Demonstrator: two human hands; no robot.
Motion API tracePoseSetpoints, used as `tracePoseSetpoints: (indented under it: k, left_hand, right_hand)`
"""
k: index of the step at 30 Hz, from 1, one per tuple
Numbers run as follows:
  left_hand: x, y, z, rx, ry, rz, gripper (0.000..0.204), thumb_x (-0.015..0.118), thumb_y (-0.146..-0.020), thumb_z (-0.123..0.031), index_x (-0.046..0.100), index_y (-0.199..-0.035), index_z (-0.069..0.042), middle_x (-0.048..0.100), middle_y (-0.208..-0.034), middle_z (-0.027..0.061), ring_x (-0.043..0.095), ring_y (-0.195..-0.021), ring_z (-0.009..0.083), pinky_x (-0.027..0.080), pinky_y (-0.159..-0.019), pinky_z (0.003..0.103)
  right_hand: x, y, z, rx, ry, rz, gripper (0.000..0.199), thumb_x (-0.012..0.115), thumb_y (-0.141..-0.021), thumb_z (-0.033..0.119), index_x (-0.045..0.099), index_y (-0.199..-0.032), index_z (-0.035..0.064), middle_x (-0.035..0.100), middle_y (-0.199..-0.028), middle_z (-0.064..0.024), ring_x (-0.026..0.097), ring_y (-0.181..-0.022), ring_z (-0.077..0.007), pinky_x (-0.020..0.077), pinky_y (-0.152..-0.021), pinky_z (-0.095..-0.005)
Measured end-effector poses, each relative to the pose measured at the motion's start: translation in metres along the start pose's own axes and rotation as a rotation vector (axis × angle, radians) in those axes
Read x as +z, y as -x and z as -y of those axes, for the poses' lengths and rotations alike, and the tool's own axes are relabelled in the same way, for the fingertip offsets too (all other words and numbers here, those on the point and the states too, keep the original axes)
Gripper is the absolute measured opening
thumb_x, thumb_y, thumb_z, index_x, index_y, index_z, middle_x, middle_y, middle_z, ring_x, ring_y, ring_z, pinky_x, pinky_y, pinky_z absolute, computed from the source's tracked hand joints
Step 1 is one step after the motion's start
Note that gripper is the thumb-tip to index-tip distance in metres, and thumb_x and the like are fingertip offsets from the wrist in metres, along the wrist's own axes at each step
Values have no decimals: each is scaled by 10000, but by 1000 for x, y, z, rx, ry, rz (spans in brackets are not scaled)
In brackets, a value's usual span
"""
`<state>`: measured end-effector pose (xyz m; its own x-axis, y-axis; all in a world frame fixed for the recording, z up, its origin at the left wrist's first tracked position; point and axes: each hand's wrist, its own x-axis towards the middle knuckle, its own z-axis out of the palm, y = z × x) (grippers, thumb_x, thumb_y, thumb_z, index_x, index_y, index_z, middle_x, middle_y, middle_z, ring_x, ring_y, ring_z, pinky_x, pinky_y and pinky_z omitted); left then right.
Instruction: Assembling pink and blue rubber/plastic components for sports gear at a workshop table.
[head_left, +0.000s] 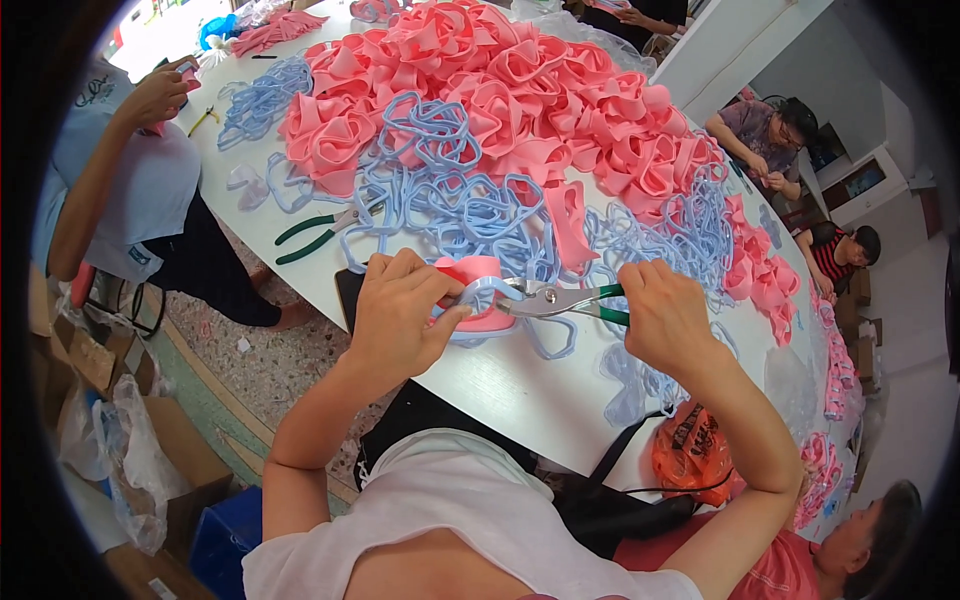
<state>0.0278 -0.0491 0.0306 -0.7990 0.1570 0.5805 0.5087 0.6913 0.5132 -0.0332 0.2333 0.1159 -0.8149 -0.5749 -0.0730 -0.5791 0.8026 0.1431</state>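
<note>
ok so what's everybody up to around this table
The person's left hand holds a pink band together with a pale blue loop. Their right hand grips green-handled pliers, the jaws right at the blue loop. Ahead lie tangled blue loops and a big pink heap; a second pair of pliers lies to the left. Other people are around the table.

Partly covered, cropped or too small to make out.
The right hand hides the handle ends of the pliers; the left hand covers part of the blue ring and most of a dark thing, its kind unclear. The top co-worker's head is cut off. What the purple-shirted co-worker holds is too small to tell.
</note>
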Motion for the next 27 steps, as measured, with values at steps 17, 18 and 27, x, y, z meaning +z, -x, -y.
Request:
tracePoseSetpoints:
  k: [17, 18, 27]
  left_hand:
    - [24, -9, 13, -320, 119, -319, 189, 787, -750, -149, 691, -879, -48, 649, -779, 57, 553, -787, 208, 380, -764, 350]
    - [24, -9, 11, -307, 109, -324, 190, 788, -746, -153, 691, -877, -54, 660, -775, 48, 553, -786, 205, 371, -762, 350]
    - [20, -11, 17, -239, 65, -195, 204, 786, -719, -100, 697, -893, -42, 610, -787, 67, 527, -800, 229, 399, -739, 347]
  right_hand:
    - [49, 14, 22, 132, -468, 13, 409, 600, -745, 36, 489, -1130, -46, 531, -1048, -217, 520, -1015, -383, 446, -846, -464]
    - [45, 12, 23, 200, -434, 84, 371, 604, -747, 44, 496, -1093, -36, 542, -1032, -207, 535, -1000, -376, 458, -811, -469]
    - [50, 16, -11, 60, -317, -201, 477, 660, -704, 29, 488, -1147, -17, 524, -1088, -207, 516, -1016, -384, 437, -832, -463]
